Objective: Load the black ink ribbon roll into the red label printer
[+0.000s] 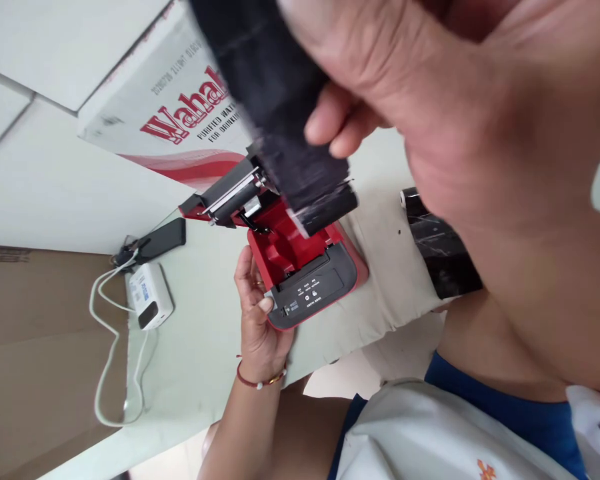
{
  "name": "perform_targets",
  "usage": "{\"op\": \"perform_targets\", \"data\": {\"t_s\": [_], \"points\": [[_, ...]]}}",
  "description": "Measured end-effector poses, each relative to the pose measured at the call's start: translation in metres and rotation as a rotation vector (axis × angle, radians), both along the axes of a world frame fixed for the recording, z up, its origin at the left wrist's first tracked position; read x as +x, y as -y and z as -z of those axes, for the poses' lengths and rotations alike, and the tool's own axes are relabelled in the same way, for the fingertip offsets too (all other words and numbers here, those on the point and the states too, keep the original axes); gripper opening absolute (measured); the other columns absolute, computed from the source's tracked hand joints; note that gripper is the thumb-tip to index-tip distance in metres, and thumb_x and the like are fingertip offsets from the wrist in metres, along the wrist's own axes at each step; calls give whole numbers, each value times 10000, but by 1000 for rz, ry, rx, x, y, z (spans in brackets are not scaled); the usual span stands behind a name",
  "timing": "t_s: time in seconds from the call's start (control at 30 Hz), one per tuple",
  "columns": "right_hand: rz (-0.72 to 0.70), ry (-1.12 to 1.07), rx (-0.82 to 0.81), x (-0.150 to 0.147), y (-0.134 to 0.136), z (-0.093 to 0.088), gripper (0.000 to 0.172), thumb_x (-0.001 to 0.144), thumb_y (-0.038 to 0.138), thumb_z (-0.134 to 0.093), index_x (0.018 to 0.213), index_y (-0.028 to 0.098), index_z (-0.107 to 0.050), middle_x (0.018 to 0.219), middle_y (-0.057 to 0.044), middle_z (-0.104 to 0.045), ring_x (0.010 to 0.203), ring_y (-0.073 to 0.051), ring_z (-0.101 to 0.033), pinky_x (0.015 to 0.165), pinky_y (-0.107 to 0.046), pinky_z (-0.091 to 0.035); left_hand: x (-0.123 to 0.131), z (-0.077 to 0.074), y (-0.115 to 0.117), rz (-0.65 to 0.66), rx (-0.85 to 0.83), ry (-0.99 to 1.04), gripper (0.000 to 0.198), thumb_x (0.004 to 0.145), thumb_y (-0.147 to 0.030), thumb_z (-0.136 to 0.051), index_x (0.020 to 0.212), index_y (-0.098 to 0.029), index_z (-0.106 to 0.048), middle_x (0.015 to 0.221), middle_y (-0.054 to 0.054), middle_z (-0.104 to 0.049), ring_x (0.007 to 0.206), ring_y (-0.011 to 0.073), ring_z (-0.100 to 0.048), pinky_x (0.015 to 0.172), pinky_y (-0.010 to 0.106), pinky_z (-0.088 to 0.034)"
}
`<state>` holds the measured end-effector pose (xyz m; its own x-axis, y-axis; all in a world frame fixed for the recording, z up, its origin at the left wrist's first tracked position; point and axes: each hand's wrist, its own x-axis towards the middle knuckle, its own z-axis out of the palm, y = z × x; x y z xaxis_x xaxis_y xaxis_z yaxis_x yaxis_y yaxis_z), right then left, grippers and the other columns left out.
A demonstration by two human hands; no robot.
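Note:
My left hand (263,307) grips the near left corner of a small red and black label printer (313,287), its thumb on the dark top panel. The printer's lid (230,193) stands open, showing a roller and the red inside. Close to the camera, my right hand (410,87) pinches a wide black strip (290,113) between thumb and fingers. The strip hangs down over the open printer, its folded or rolled lower end in front of the red bay. Whether that end touches the printer I cannot tell.
Right of the printer lies a shiny black roll (435,240) with a pale core end. A white power bank (150,297) with a white cable and a black phone-like slab (160,240) lie at left. A printed water carton (180,120) stands behind, a brown cardboard box (45,333) at far left.

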<state>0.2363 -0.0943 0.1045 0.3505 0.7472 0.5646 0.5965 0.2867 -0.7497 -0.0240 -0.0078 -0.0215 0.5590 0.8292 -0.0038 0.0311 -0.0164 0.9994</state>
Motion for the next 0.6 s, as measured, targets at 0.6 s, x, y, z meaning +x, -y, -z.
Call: {"op": "perform_targets", "data": {"t_s": [0.6], "points": [[-163, 258, -843, 103, 38, 60, 373, 834, 542, -788, 1039, 247, -888, 709, 136, -765, 550, -23, -658, 577, -271, -392, -2, 0, -2, 18, -16, -2, 727, 932, -679, -768, 1596, -551, -504, 1827, -102, -381, 1725, 325, -329, 1350, 504, -466]]}}
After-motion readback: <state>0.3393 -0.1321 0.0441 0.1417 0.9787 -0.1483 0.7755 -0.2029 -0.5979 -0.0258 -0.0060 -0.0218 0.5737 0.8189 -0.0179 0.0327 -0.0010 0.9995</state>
